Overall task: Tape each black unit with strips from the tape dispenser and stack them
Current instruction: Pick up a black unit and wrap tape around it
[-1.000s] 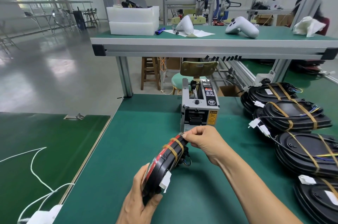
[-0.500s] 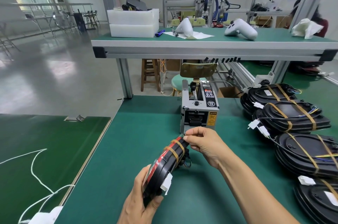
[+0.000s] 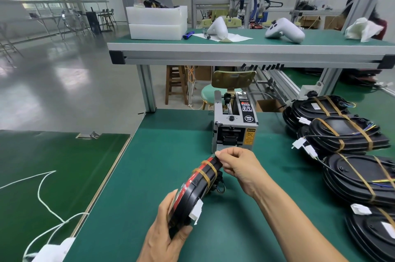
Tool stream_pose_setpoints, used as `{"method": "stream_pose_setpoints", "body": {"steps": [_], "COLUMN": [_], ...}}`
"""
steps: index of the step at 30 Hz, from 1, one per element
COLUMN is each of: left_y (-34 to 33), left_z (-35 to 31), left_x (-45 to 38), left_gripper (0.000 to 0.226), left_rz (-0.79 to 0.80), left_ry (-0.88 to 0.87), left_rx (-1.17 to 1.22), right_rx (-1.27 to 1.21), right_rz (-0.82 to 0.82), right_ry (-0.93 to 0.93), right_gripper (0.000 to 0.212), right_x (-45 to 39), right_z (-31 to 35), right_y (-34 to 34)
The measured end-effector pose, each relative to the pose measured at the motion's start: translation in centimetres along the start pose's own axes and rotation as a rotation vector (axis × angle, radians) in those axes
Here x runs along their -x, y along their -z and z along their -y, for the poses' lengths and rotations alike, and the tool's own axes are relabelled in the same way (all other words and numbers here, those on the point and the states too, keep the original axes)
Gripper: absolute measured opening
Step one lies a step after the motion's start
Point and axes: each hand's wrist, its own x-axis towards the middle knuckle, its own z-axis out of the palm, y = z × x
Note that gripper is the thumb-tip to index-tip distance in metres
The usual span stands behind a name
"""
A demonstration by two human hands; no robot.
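Observation:
A black unit [image 3: 193, 193] with a red stripe and a white connector stands on edge, tilted, above the green table [image 3: 149, 176]. My left hand [image 3: 164, 234] grips its near end from below. Two amber tape strips cross its far end, and my right hand [image 3: 237, 165] pinches that far top edge with curled fingers. The grey tape dispenser [image 3: 235, 122] stands just behind my right hand, its slot facing me. Taped black units [image 3: 346, 133] lie stacked along the right side.
A raised green shelf [image 3: 245, 48] spans the back with white foam boxes [image 3: 157, 22] and white controllers [image 3: 284, 31] on it. A lower green bench [image 3: 42, 176] with white cable sits left. Stools stand behind the dispenser.
Almost nothing has changed. Both hands keep their hold on the unit; my right hand's fingers have shifted slightly at the taped far end.

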Motion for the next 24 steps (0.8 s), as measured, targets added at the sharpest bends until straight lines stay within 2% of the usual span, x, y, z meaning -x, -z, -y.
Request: {"method": "stream_pose_setpoints", "body": {"steps": [3, 9, 14, 18, 21, 24], "left_y": [0.1, 0.2, 0.3, 0.1, 0.2, 0.3], "left_z": [0.0, -0.5, -0.6, -0.6, -1.1, -2.4], "left_x": [0.0, 0.0, 0.2, 0.1, 0.3, -0.4], "left_gripper": [0.080, 0.080, 0.080, 0.080, 0.080, 0.094], "left_rz": [0.002, -0.005, -0.006, -0.039, -0.062, -0.044], "left_ry": [0.006, 0.003, 0.007, -0.001, -0.008, -0.024], "left_rx": [-0.009, 0.008, 0.019, 0.009, -0.012, 0.084], "right_rx": [0.044, -0.018, 0.030, 0.061, 0.150, 0.219], "right_rz": [-0.046, -0.101, 0.014, 0.048, 0.204, 0.223], "right_ry": [0.009, 0.028, 0.095, 0.052, 0.051, 0.105], "right_gripper": [0.008, 0.008, 0.034, 0.031, 0.031, 0.045], "right_x": [0.0, 0.2, 1.2, 1.3, 1.9, 2.4], "right_z": [-0.2, -1.1, -1.1, -0.7, -1.0, -1.4], "right_y": [-0.5, -0.8, -0.8, -0.5, -0.8, -1.2]}}
